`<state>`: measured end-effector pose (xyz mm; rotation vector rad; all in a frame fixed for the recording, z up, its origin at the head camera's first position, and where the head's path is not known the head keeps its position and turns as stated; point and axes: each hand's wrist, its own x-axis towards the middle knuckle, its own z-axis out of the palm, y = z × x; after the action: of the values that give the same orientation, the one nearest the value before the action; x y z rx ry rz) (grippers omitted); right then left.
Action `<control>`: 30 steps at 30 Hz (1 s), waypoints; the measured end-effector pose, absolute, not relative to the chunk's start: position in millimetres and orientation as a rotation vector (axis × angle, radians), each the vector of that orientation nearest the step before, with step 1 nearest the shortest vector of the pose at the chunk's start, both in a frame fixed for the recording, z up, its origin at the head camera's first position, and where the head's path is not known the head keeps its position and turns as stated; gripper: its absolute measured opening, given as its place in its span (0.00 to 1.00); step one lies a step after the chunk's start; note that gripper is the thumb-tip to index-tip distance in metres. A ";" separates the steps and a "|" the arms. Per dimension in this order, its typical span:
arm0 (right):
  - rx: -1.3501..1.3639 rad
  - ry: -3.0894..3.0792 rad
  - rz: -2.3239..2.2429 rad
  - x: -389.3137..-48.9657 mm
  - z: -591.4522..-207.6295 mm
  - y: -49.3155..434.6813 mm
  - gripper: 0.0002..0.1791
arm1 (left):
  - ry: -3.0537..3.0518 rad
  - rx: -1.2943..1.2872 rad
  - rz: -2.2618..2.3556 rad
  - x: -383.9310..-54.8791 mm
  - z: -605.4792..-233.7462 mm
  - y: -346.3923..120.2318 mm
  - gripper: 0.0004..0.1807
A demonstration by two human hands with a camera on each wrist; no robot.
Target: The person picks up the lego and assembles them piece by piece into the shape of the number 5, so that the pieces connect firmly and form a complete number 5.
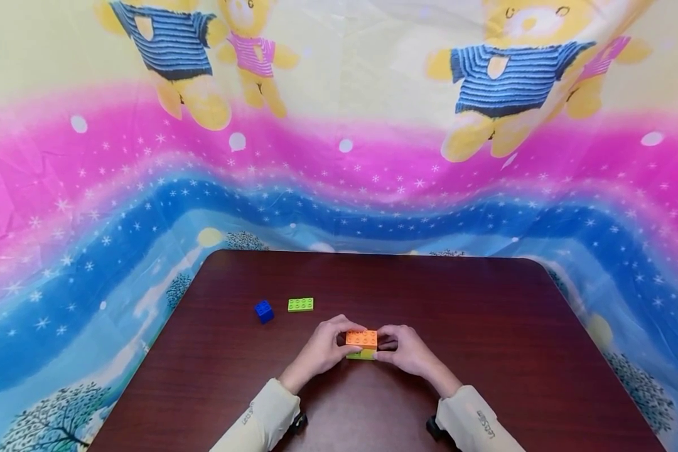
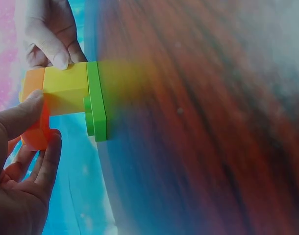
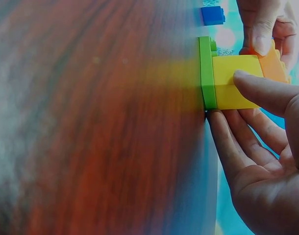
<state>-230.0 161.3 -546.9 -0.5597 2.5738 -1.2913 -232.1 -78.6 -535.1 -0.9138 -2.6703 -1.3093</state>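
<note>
Near the front middle of the table stands a small stack of toy building bricks. A thin green brick [image 2: 99, 112] forms its base, a yellow brick [image 3: 230, 90] sits over one end, and an orange brick [image 1: 361, 339] lies on top, overhanging on the left. My left hand [image 1: 323, 344] pinches the orange brick between thumb and fingers at its left end. With its thumb on the near face and fingers behind, my right hand [image 1: 408, 350] grips the yellow brick from the right. Some of the studs on the green brick show beside the yellow one in both wrist views.
Farther back on the left, a blue brick [image 1: 263, 311] and a flat lime-green brick [image 1: 301, 304] lie apart on the dark wooden table [image 1: 463, 301]. A patterned cloth [image 1: 373, 157] hangs behind the table and along its sides.
</note>
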 end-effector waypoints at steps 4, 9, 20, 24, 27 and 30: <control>-0.564 2.576 -1.288 -230.3 -547.5 160.6 0.18 | -2.671 -0.916 -1.284 -231.1 -533.8 -78.9 0.19; -0.555 2.571 -1.296 -230.8 -549.1 161.1 0.18 | -2.682 -0.927 -1.237 -230.9 -533.3 -78.6 0.18; -0.566 2.575 -1.296 -232.0 -547.8 161.5 0.18 | -2.712 -0.904 -1.190 -230.3 -532.7 -77.9 0.19; -0.566 2.579 -1.293 -231.1 -547.1 161.0 0.18 | -2.712 -0.910 -1.182 -230.2 -533.0 -77.9 0.19; -0.564 2.578 -1.297 -231.0 -546.5 160.9 0.18 | -2.705 -0.918 -1.174 -230.9 -533.1 -78.2 0.19; -0.566 2.577 -1.297 -231.6 -546.4 161.3 0.18 | -2.705 -0.923 -1.169 -232.5 -533.2 -78.4 0.19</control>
<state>-231.6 161.3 -546.4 -0.5659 2.5768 -1.2968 -232.5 -78.4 -533.2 -0.9228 -2.7049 -1.1690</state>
